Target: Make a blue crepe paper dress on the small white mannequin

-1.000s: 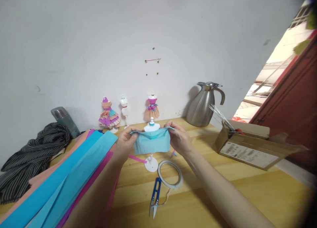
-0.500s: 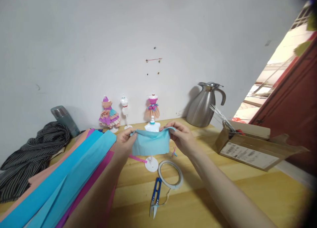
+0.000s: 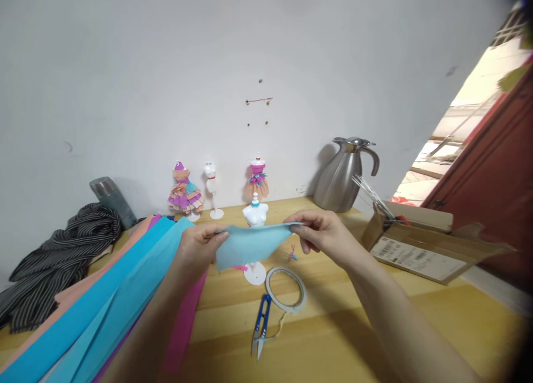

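A light blue strip [image 3: 252, 245] of thin crepe-like material is stretched in the air between my hands. My left hand [image 3: 204, 245] pinches its left end. Its upper right corner is pinched by my right hand [image 3: 317, 232]. Behind the strip stands a small white mannequin [image 3: 255, 213], its middle hidden and its round base showing below. On the table nearer me lie a roll of tape [image 3: 268, 287] and blue-handled thread snips [image 3: 261, 323]. Long strips [image 3: 95, 294] in blue, peach, purple and pink are spread at the left, partly under my left forearm.
Along the wall stand a mannequin in a ruffled dress [image 3: 186, 197], a bare one [image 3: 211, 186] and one in a peach skirt [image 3: 257, 179]. A steel jug [image 3: 339, 177] and open cardboard box [image 3: 416, 255] are right; a striped cloth [image 3: 62, 261] and flask [image 3: 112, 200] left.
My hands have moved apart, the left one leftward and the right one rightward. The blue strip now slants and hangs lower at its left, and more of the white mannequin's torso shows above it.
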Tool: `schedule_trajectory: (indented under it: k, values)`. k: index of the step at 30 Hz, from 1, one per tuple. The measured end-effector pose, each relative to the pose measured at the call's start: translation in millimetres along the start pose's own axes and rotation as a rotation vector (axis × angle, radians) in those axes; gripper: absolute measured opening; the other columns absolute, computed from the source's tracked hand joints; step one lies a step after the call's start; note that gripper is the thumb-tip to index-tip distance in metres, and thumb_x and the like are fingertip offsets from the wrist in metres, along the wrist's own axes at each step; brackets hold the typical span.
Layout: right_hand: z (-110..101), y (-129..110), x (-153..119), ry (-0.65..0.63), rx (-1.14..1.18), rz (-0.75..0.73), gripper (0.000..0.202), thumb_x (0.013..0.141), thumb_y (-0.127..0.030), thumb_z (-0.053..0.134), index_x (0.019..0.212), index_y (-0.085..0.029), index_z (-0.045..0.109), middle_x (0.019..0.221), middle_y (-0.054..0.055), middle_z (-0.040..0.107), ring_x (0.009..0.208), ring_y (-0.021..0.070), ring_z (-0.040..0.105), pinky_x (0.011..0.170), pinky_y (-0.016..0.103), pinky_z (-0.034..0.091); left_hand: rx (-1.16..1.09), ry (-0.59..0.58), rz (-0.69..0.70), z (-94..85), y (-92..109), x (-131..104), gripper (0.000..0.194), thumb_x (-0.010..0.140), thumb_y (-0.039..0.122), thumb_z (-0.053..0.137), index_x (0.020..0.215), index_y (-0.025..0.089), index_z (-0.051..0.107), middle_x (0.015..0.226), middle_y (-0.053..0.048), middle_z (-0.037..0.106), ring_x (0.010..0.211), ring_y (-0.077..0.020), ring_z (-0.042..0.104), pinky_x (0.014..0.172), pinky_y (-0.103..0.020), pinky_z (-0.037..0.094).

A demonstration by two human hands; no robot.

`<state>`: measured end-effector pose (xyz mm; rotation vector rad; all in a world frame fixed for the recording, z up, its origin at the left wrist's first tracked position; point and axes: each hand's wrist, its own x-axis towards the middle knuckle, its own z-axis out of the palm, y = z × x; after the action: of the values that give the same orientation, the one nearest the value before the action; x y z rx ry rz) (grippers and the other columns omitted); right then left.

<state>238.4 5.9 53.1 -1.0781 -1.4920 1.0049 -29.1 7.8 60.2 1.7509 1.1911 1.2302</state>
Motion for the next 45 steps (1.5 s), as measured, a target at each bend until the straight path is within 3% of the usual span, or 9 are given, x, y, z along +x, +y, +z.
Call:
schedule_trajectory:
  k: [3,9,13,19,25,29,32,38,45]
  values:
    - [1.2,4.0,1.2,0.0,0.049,0.009,0.024,0.069,-0.038,0.074,0.075,-0.015,0.068,0.043,0.0,0.06,0.037,0.0105,0.052,0.035,0.02,0.037,0.008,0.001,-0.071,4.3,-3.8,-0.8,0.017,0.069,0.032,0.07,0.076,0.017,0.074,0.033,0.008,0.045,0.028,-0.0087,0.039,0.037,-0.021,0.033]
    - [8.2,13.0,10.2,0.015,0.116,-0.069,0.024,0.063,-0.032,0.077,0.079,-0.016,0.068,0.058,0.002,0.067,0.052,0.0137,0.061,0.05,0.026,0.051,-0.15,-0.011,-0.129,17.4,-22.2,8.3,0.027,0.072,0.041,0.068,0.08,0.015,0.069,0.038,0.003,0.057,0.034,-0.0138,0.056,0.038,-0.02,0.04]
    - [11.8,18.2,13.2,0.069,0.09,-0.114,0.035,0.06,-0.023,0.076,0.093,-0.017,0.069,0.057,-0.001,0.064,0.052,0.0142,0.06,0.051,0.027,0.049,-0.239,-0.04,-0.114,17.5,-19.2,13.1,0.028,0.065,0.039,0.074,0.076,0.014,0.065,0.051,-0.003,0.067,0.05,-0.0194,0.068,0.049,-0.025,0.051]
    - [19.4,27.9,22.3,0.239,0.003,-0.184,0.013,0.06,-0.024,0.071,0.071,-0.019,0.068,0.056,-0.001,0.061,0.05,0.0127,0.052,0.048,0.026,0.042,-0.171,-0.013,-0.104,13.4,-18.2,14.8,0.043,0.059,0.022,0.076,0.101,0.015,0.069,0.071,-0.002,0.072,0.055,-0.0182,0.067,0.055,-0.028,0.054]
    - [22.6,32.6,28.2,0.276,-0.095,-0.256,0.014,0.065,-0.031,0.072,0.064,-0.02,0.064,0.067,0.003,0.066,0.063,0.0179,0.058,0.06,0.03,0.046,-0.003,0.103,0.09,20.7,-36.5,21.0,0.01,0.065,0.022,0.072,0.074,0.016,0.072,0.069,-0.002,0.071,0.065,-0.0167,0.063,0.062,-0.025,0.05]
    - [25.7,38.3,29.2,0.218,-0.024,-0.274,0.027,0.068,-0.042,0.074,0.066,-0.02,0.059,0.094,0.009,0.07,0.085,0.0232,0.062,0.07,0.032,0.048,-0.028,0.104,0.098,23.6,-36.5,23.7,0.012,0.064,0.024,0.072,0.062,0.017,0.063,0.072,-0.003,0.07,0.076,-0.0197,0.065,0.07,-0.027,0.049]
    - [31.8,47.7,31.2,0.12,0.165,-0.221,0.033,0.068,-0.047,0.074,0.068,-0.02,0.055,0.089,0.007,0.069,0.075,0.0197,0.061,0.063,0.03,0.046,-0.121,0.013,0.114,24.4,-32.1,25.2,0.018,0.063,0.026,0.074,0.063,0.017,0.059,0.089,-0.007,0.072,0.092,-0.0234,0.065,0.082,-0.032,0.048]
    - [42.6,58.6,33.9,0.1,0.328,-0.142,0.026,0.064,-0.032,0.077,0.071,-0.02,0.055,0.061,-0.005,0.052,0.058,0.0109,0.047,0.059,0.025,0.039,-0.298,-0.047,-0.004,33.0,-36.2,29.0,0.023,0.06,0.031,0.073,0.064,0.017,0.055,0.055,0.003,0.055,0.052,-0.0104,0.049,0.051,-0.022,0.037]
    - [42.6,57.9,37.2,0.16,0.373,-0.094,0.019,0.061,-0.025,0.071,0.072,-0.02,0.056,0.062,-0.004,0.055,0.052,0.0099,0.046,0.051,0.023,0.038,-0.274,-0.004,0.034,35.3,-41.0,32.5,0.021,0.06,0.024,0.072,0.068,0.016,0.055,0.06,0.005,0.052,0.058,-0.0091,0.046,0.057,-0.021,0.036]
